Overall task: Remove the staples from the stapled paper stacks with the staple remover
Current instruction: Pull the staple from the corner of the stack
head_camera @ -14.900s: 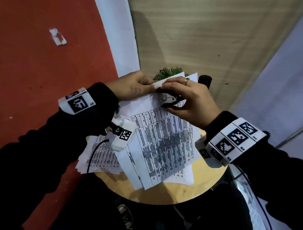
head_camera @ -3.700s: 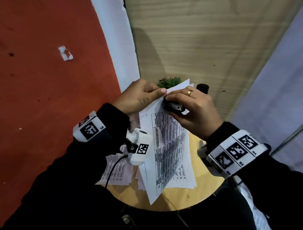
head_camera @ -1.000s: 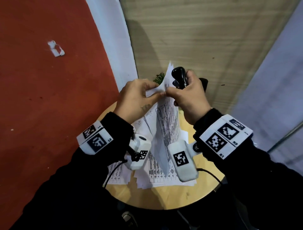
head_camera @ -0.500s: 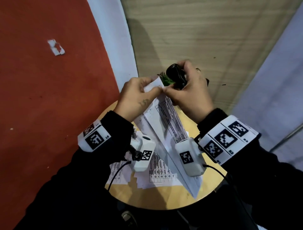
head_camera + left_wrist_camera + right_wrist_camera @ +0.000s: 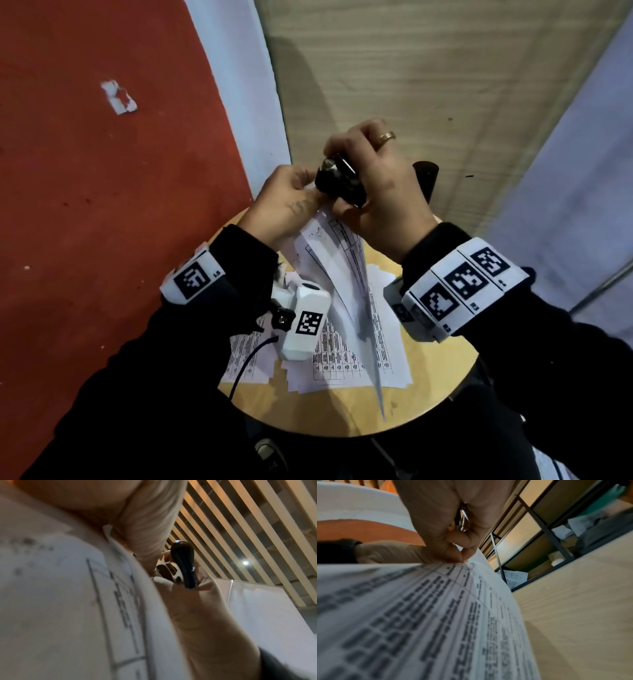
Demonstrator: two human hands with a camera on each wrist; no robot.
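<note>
The step in hand looks like working one staple out of the lifted stack of white printed paper sheets (image 5: 337, 260), held up off the table in the middle of the head view with its lower end hanging down toward the bottom centre. The left hand (image 5: 287, 202) pinches the top corner of that stack between thumb and fingers. The right hand (image 5: 376, 192) is clenched round the black plastic staple remover (image 5: 339, 181), which sits just above the pinched corner, touching or nearly touching the left fingertips; in the right wrist view its thumb and forefinger also seem to nip the paper's edge. Whether the claws are under a staple, or the staple is already out, cannot be told: the corner is hidden by the fingers.

By my reading, the next move calls for keeping the corner taut with the left hand while the remover's claws bite and pull away from the sheet, gently enough not to tear it.

Below the hands, a small round light wooden table (image 5: 438, 394) carries more loose printed sheets (image 5: 342, 363), fanned across its top. Behind it, in the upper half of the frame, are a red floor area (image 5: 102, 205) at left, a pale wood-grain panel (image 5: 428, 68) in the centre and a pale lilac-grey surface at right
</note>
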